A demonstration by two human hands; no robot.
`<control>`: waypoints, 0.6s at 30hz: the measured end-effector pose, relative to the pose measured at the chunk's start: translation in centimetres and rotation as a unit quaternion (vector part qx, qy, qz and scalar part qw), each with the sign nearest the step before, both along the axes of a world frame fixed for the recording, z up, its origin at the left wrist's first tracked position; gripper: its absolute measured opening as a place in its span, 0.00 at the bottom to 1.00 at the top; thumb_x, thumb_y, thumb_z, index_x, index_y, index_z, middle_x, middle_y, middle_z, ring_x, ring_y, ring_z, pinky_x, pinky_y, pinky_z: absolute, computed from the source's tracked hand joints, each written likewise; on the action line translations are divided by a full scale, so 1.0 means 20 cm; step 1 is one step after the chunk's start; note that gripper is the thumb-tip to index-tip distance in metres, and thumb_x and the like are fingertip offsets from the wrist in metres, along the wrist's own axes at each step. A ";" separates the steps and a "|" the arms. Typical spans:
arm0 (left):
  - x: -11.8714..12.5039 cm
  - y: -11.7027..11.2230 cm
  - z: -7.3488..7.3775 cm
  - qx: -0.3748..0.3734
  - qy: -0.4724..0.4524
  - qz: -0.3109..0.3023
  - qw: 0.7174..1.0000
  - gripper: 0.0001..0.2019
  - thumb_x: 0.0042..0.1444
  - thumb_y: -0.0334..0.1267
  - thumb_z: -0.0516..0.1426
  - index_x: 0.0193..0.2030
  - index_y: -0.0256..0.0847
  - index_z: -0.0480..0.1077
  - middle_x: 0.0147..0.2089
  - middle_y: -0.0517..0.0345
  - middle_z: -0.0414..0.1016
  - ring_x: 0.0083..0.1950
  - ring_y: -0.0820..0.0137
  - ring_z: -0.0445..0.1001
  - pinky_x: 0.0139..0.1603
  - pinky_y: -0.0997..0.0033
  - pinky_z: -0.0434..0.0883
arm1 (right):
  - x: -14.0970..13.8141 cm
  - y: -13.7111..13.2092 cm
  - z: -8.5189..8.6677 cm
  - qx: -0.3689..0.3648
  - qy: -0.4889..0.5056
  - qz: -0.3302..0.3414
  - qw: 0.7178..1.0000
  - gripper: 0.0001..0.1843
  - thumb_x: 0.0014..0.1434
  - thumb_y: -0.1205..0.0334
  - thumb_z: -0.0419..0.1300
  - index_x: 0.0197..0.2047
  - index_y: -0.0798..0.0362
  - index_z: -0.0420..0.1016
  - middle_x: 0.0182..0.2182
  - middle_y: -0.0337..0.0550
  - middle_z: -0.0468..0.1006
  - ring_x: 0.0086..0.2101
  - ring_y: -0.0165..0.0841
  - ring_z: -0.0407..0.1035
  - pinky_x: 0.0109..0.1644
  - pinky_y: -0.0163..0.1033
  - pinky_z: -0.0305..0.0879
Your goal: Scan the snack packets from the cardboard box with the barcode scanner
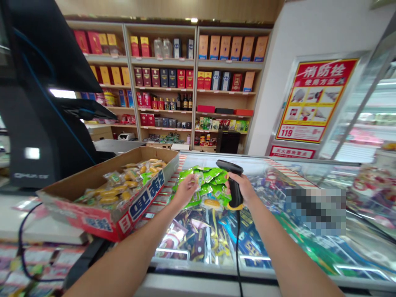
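My right hand (243, 187) is wrapped round the grip of a black and yellow barcode scanner (235, 192), whose head points left over the packets. My left hand (187, 190) is closed, its fingertips pinching what looks like a small clear-wrapped snack packet (198, 179); its contents are hard to make out. Beneath both hands, a pile of bright green snack packets (213, 175) lies on the glass top of a chest freezer (198, 264). A yellow snack in clear wrap (212, 203) rests at the near side of the pile.
To the left stands an open cardboard box (93, 220) holding several yellow wrapped snacks (126, 185). A black checkout terminal (46, 99) rises beyond it. The scanner's cable (238, 247) hangs toward me over the freezer edge. Shelves of boxed goods (163, 78) line the back wall.
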State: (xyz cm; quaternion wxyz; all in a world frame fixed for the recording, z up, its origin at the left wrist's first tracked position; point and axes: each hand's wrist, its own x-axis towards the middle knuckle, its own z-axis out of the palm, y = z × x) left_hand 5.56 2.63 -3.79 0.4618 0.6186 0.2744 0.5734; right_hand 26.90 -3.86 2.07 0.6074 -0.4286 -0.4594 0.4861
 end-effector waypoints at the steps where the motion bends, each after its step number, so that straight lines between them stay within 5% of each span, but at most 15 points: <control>1: 0.02 -0.01 -0.01 0.032 0.050 0.008 0.998 0.13 0.44 0.37 0.66 0.38 0.42 0.73 0.36 0.55 0.78 0.38 0.65 0.76 0.41 0.66 0.72 | 0.02 0.01 0.01 0.003 0.023 -0.015 1.000 0.15 0.48 0.51 0.66 0.30 0.55 0.72 0.16 0.38 0.72 0.14 0.29 0.65 0.18 0.34 0.65; 3: 0.05 -0.05 -0.03 0.108 0.163 0.026 0.980 0.09 0.48 0.34 0.63 0.38 0.44 0.75 0.38 0.53 0.78 0.39 0.63 0.75 0.44 0.63 0.72 | 0.04 0.02 0.02 0.009 0.055 -0.038 0.998 0.15 0.49 0.51 0.65 0.30 0.55 0.72 0.16 0.38 0.72 0.14 0.29 0.65 0.18 0.34 0.66; 7: 0.10 -0.12 -0.03 0.241 0.362 0.070 0.898 0.08 0.52 0.28 0.58 0.36 0.43 0.76 0.40 0.50 0.78 0.46 0.58 0.74 0.52 0.56 0.68 | 0.05 0.02 0.03 0.010 0.081 -0.065 0.995 0.15 0.50 0.51 0.65 0.29 0.55 0.71 0.16 0.38 0.72 0.14 0.28 0.65 0.19 0.34 0.67; 11: 0.10 -0.16 0.02 0.269 0.409 0.102 0.866 0.04 0.53 0.34 0.60 0.37 0.42 0.75 0.47 0.46 0.76 0.52 0.53 0.71 0.57 0.49 0.65 | 0.02 0.01 0.03 0.009 0.087 -0.061 0.994 0.14 0.50 0.53 0.64 0.29 0.55 0.72 0.15 0.38 0.72 0.13 0.29 0.65 0.17 0.33 0.64; 14: 0.02 -0.20 0.14 0.256 0.396 0.137 0.871 0.08 0.52 0.42 0.63 0.37 0.42 0.76 0.54 0.43 0.73 0.56 0.52 0.70 0.61 0.50 0.64 | 0.01 0.01 0.03 0.014 0.081 -0.061 0.995 0.13 0.50 0.53 0.64 0.29 0.55 0.72 0.16 0.38 0.72 0.14 0.29 0.65 0.17 0.34 0.64; 18: -0.20 -0.20 0.45 0.185 0.489 0.176 0.834 0.10 0.50 0.44 0.63 0.37 0.43 0.75 0.40 0.48 0.77 0.47 0.55 0.75 0.56 0.57 0.67 | 0.00 0.01 0.01 0.025 0.073 -0.060 0.995 0.14 0.50 0.52 0.64 0.29 0.54 0.71 0.16 0.38 0.72 0.13 0.29 0.65 0.16 0.34 0.64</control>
